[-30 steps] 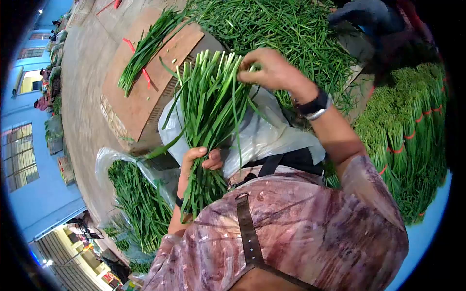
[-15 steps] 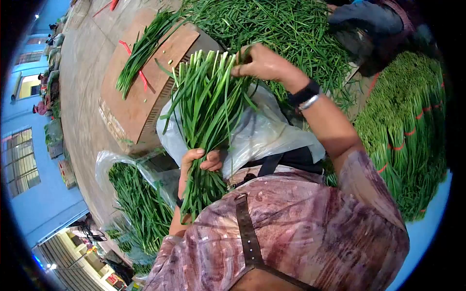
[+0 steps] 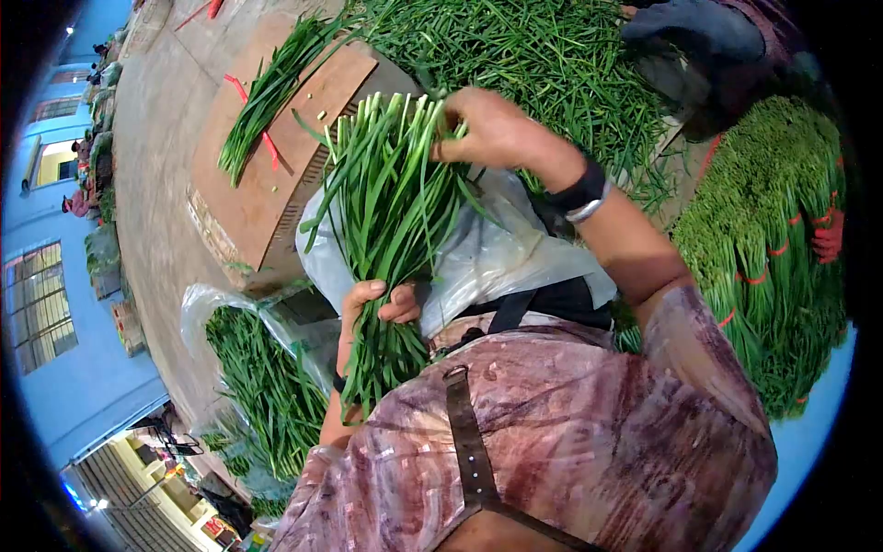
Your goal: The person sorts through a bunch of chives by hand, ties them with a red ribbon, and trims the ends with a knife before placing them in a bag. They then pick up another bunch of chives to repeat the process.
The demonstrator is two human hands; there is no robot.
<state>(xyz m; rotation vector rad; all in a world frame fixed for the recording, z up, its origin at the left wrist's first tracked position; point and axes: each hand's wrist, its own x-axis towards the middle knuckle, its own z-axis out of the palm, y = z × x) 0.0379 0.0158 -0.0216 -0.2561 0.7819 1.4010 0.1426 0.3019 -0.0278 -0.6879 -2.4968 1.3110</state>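
My left hand is closed around the leafy lower part of a bunch of garlic chives, held in front of my chest with its pale cut ends upward. At the right side of those cut ends, my right hand has its thumb and fingers curled round the outer stalks. A white plastic sheet lies over my lap behind the bunch. Beyond it is a brown board with a smaller bunch of chives on a red tie.
Loose greens are heaped at the back. Tied bundles stand at the right, with what looks like another person's red-gloved hand on them. A clear plastic bag of greens stands at the left. Another person's leg shows at upper right.
My right hand has shifted slightly left at the cut ends, its thumb and fingers more spread round the stalks. Another person's hand has appeared at the right bundles. My left hand keeps its grip.
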